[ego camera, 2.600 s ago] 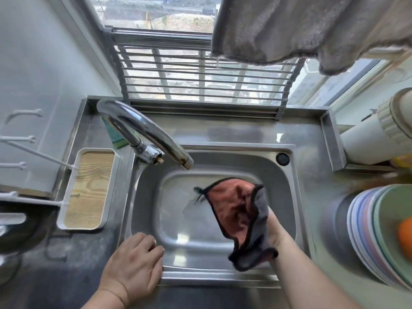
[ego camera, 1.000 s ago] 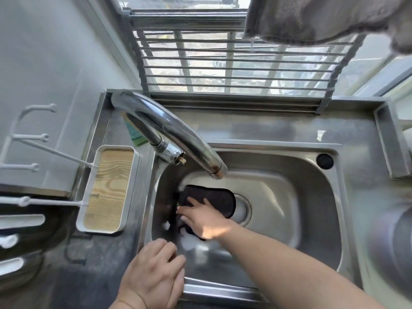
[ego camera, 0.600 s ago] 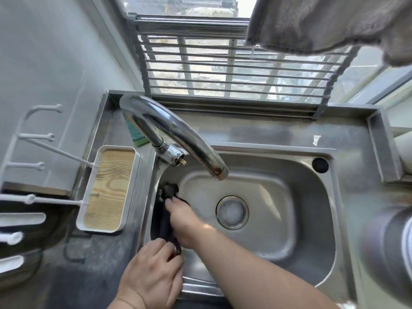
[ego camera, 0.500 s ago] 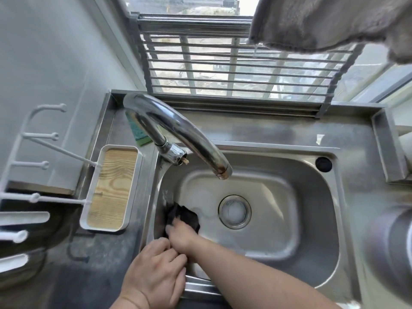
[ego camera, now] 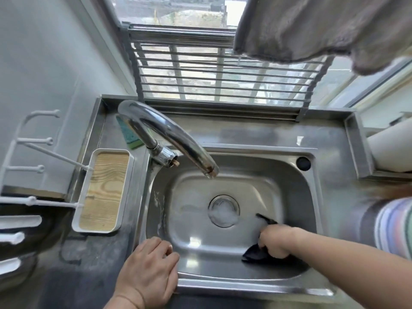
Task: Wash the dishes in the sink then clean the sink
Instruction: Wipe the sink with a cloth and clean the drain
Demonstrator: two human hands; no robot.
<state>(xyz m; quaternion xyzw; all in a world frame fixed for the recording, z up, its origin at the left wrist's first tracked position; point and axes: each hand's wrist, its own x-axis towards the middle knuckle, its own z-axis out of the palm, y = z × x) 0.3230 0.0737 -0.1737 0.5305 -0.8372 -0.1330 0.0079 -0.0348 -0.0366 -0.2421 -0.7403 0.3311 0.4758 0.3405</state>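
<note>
In the stainless steel sink basin (ego camera: 278, 175), the right hand (ego camera: 276, 240) has its fingers curled tightly around a bunched dark cleaning cloth (ego camera: 255, 254), pressing it against the basin floor near the front right corner; one loose tip of the cloth sticks out toward the round metal drain strainer (ego camera: 224, 210) at the middle of the basin, where some foam sits. The left hand (ego camera: 149, 272) lies palm down on the front left rim of the sink, fingers gently bent and holding nothing. The curved chrome faucet (ego camera: 169, 134) rises from the back left corner, its spout reaching over the basin. On the steel counter along the sink's left edge sits a white rectangular tray with a wood-grain bottom (ego camera: 103, 192). Striped plates (ego camera: 394, 226), blurred, show at the right edge. A grey towel (ego camera: 312, 27) hangs above, before the barred window (ego camera: 211, 76).
</note>
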